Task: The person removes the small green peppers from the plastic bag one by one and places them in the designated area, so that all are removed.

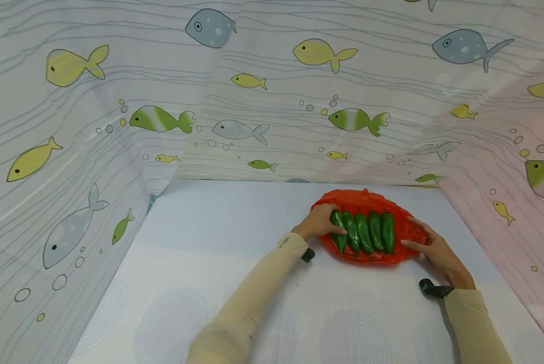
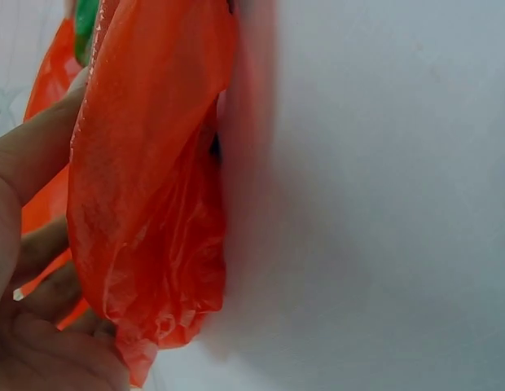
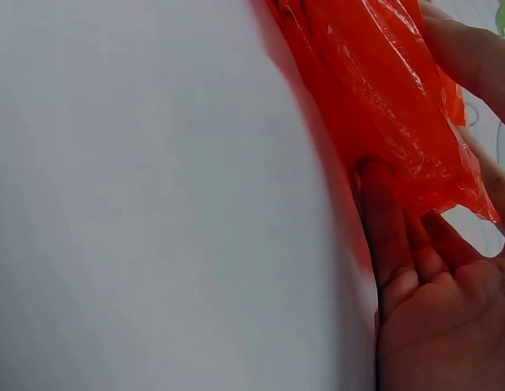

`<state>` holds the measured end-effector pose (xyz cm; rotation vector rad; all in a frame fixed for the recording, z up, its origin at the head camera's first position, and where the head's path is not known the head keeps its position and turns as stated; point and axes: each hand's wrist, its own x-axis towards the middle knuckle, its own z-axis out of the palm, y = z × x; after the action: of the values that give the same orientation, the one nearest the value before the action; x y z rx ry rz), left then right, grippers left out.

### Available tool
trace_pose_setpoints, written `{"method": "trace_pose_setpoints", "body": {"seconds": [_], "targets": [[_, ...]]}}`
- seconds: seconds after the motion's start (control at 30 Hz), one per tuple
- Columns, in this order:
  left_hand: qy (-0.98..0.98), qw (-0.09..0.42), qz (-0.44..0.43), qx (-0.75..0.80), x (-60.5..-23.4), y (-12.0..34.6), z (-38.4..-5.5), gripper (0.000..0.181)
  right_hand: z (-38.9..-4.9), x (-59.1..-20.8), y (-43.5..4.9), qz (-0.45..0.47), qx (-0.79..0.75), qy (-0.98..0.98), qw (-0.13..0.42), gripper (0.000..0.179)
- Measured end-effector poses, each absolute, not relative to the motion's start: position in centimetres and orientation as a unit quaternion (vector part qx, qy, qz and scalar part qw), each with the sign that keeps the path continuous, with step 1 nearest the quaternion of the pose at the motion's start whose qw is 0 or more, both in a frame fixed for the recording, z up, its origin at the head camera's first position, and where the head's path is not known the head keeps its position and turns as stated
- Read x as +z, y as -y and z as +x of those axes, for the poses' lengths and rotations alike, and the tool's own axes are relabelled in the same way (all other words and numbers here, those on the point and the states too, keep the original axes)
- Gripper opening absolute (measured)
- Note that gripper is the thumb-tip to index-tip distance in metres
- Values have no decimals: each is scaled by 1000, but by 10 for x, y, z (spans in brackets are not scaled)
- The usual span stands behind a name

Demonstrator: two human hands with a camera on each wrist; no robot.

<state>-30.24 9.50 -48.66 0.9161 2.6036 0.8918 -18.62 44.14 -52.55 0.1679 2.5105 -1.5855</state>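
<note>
Several green peppers (image 1: 363,233) lie side by side in a row on a red plastic bag (image 1: 353,197). At the bag's left end my left hand (image 1: 318,220) holds it, the thumb reaching over beside the leftmost pepper. In the left wrist view, the thumb and the other fingers stand on either side of the bag's edge (image 2: 155,179). My right hand (image 1: 439,255) grips the right end, thumb on top. The right wrist view shows its fingers (image 3: 387,224) tucked under the crinkled plastic (image 3: 375,98), close to the table. Some fingertips are hidden by the bag.
The bag is toward the back right of a pale table (image 1: 226,227) with faint round patterns. Sheets printed with fish (image 1: 160,119) stand as walls at the back and both sides. Dark wrist cameras (image 1: 431,287) sit below both hands.
</note>
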Motion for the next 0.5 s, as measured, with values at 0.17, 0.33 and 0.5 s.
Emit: {"method": "trace_pose_setpoints", "body": {"seconds": [0.17, 0.33, 0.5], "targets": [[-884, 104, 314, 331, -486, -96, -303, 71, -186, -524, -441, 58, -523, -846, 82, 89], [-879, 102, 310, 348, -487, -96, -302, 70, -187, -526, -443, 56, -511, -854, 78, 89], [-869, 115, 292, 382, -487, -93, -301, 68, -187, -528, -446, 52, -515, -852, 79, 87]]}}
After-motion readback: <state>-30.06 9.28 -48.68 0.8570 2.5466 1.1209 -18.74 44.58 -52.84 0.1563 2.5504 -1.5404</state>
